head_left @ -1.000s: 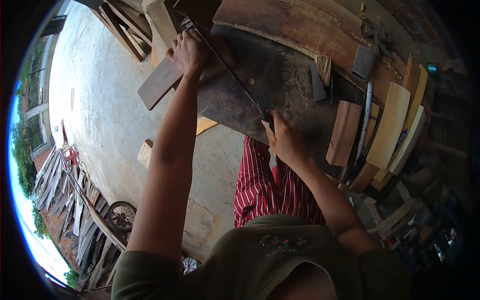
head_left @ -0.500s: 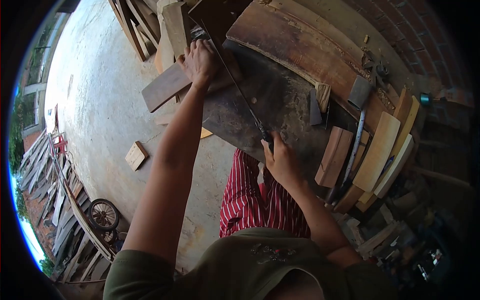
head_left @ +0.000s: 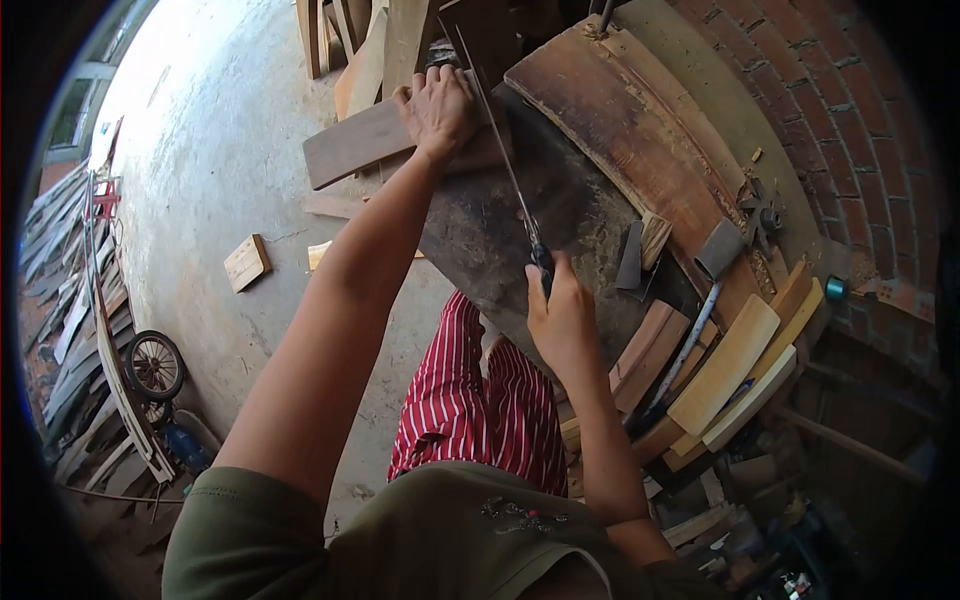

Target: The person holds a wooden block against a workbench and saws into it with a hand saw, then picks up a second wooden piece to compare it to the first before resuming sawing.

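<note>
My right hand (head_left: 560, 312) is wrapped around the dark handle of a handsaw (head_left: 508, 150). The thin blade points away from me and slants up and to the left, lying against the plank close to my left fingers. My left hand (head_left: 440, 112) presses down on a brown wooden plank (head_left: 350, 150), its fingers curled over the far edge. That plank lies across the corner of a dark worktop (head_left: 500, 230), and its left end juts out over the floor. Where the saw teeth meet the wood is too small to make out.
A thick worn slab (head_left: 620, 125) runs along the bench's far right. Beside it are a hammer-like tool (head_left: 718, 250) with a long pale handle and several cut wood pieces (head_left: 725, 365). A small block (head_left: 246, 263) lies on the concrete floor. A brick wall (head_left: 830, 110) stands at right.
The whole view has swung, so the bench sits slightly further right. My left hand stays on the plank, and the saw stands somewhat steeper in view, still in my right hand.
</note>
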Action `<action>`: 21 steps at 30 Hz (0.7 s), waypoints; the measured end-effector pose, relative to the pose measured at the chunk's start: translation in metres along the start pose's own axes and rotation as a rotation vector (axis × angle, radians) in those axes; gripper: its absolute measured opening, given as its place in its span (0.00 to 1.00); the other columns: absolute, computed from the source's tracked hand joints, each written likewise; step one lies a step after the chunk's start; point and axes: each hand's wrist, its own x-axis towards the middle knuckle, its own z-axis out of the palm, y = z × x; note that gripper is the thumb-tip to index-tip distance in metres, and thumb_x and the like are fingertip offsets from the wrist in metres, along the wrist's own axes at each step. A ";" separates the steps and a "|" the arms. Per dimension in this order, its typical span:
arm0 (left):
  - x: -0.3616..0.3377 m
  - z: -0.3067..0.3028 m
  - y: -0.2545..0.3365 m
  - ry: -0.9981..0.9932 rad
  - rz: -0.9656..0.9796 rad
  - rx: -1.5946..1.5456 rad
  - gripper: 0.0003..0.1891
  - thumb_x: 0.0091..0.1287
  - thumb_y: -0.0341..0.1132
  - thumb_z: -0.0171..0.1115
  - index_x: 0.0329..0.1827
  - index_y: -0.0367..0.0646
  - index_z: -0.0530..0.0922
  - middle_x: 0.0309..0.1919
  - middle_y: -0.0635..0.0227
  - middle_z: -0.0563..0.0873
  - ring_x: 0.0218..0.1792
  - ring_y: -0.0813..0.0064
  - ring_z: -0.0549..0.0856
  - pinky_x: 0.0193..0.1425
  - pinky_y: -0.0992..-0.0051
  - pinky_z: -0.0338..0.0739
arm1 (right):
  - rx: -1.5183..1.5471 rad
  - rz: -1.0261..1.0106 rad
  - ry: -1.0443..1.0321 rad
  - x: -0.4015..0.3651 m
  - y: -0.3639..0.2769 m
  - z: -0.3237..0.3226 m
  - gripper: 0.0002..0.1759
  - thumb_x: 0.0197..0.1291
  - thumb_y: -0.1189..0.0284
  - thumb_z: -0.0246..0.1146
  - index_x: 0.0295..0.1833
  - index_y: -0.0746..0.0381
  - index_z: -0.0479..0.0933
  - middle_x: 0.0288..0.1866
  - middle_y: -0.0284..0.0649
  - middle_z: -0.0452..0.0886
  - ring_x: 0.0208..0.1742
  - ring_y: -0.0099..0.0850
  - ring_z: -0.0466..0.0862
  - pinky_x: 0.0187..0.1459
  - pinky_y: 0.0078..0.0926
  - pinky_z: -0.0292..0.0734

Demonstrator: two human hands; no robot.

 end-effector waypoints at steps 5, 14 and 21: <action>-0.007 0.005 -0.003 -0.004 -0.048 -0.008 0.17 0.75 0.45 0.46 0.46 0.47 0.83 0.46 0.65 0.86 0.55 0.65 0.81 0.65 0.55 0.62 | -0.024 -0.114 0.048 0.081 -0.010 0.027 0.09 0.73 0.70 0.56 0.47 0.67 0.70 0.32 0.63 0.83 0.38 0.61 0.85 0.35 0.56 0.80; -0.010 -0.003 0.006 0.039 0.027 -0.070 0.17 0.77 0.44 0.46 0.50 0.47 0.82 0.47 0.65 0.86 0.56 0.65 0.81 0.66 0.56 0.64 | -0.036 -0.113 0.038 0.082 -0.013 0.028 0.11 0.74 0.69 0.55 0.50 0.67 0.69 0.34 0.63 0.83 0.39 0.61 0.85 0.33 0.57 0.78; 0.004 0.001 0.001 0.010 -0.072 -0.053 0.18 0.78 0.45 0.44 0.47 0.46 0.82 0.48 0.64 0.86 0.56 0.62 0.82 0.66 0.54 0.64 | -0.093 -0.061 0.013 0.008 0.001 0.012 0.12 0.75 0.69 0.55 0.54 0.67 0.70 0.31 0.60 0.83 0.36 0.60 0.86 0.32 0.54 0.77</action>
